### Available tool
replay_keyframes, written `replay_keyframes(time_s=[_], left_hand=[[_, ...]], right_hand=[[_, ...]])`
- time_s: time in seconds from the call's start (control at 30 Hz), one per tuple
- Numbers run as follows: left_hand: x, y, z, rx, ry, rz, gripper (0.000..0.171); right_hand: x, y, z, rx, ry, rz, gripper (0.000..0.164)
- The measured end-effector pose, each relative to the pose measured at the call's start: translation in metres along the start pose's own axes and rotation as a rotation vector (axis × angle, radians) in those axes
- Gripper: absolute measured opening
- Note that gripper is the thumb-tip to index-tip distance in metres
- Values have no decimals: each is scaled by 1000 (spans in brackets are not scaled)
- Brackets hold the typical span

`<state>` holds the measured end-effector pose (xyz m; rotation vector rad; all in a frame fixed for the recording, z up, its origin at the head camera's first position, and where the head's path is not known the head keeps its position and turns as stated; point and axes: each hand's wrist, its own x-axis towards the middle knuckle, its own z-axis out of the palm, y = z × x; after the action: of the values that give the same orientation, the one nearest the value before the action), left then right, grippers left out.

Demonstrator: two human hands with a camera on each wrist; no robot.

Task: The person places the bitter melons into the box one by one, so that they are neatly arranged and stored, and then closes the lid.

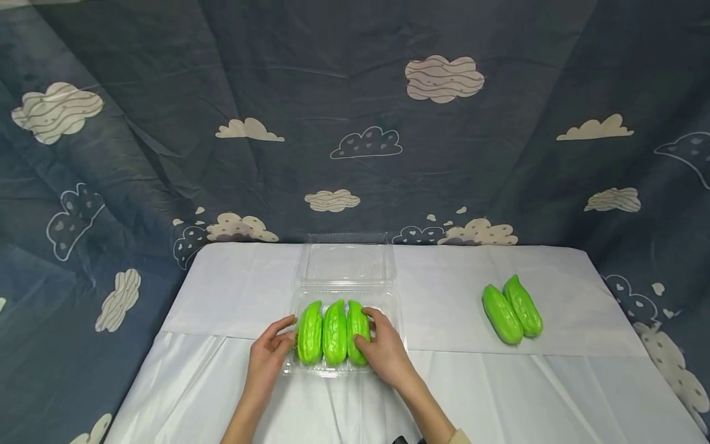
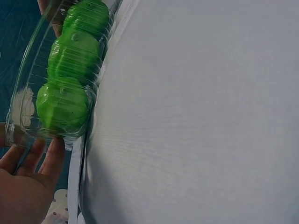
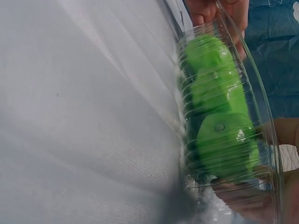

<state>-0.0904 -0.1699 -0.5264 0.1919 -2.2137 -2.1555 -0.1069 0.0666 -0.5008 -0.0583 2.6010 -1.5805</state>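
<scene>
- Green gourds (image 1: 334, 333) number five: three stand side by side inside the clear box (image 1: 392, 308), two lie outside it.
- White cloth (image 1: 477, 394), creased, spreads in front of the box; a smoother stretch lies under and beside it.
- Left hand (image 1: 266, 354): fingertips touch the box's left wall; whether they pinch it, I cannot tell.
- Right hand (image 1: 385, 348): thumb and fingers grasp the rightmost gourd (image 1: 357, 320) within the box.
- To the box's right, well apart, the other two gourds (image 1: 501, 314) (image 1: 523, 306) lie against each other.
- One clear lid (image 1: 346, 262) stands open behind the box.
- Farthest behind the box hangs a dark backdrop (image 1: 471, 172) printed with pale clouds.
</scene>
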Motion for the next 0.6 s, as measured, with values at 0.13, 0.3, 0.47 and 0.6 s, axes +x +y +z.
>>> replay_keyframes(time_s=[0.13, 0.3, 0.47, 0.6], left_hand=[[0, 1, 0, -7, -4, -1, 36], [0, 3, 0, 5, -6, -3, 36], [0, 3, 0, 20, -2, -2, 36], [1, 3, 1, 20, 5, -4, 36]], right_hand=[[-1, 1, 0, 42, 3, -9, 53], [-3, 0, 0, 55, 33, -22, 52], [-6, -2, 0, 104, 61, -36, 54], [-8, -3, -1, 129, 89, -86, 55]])
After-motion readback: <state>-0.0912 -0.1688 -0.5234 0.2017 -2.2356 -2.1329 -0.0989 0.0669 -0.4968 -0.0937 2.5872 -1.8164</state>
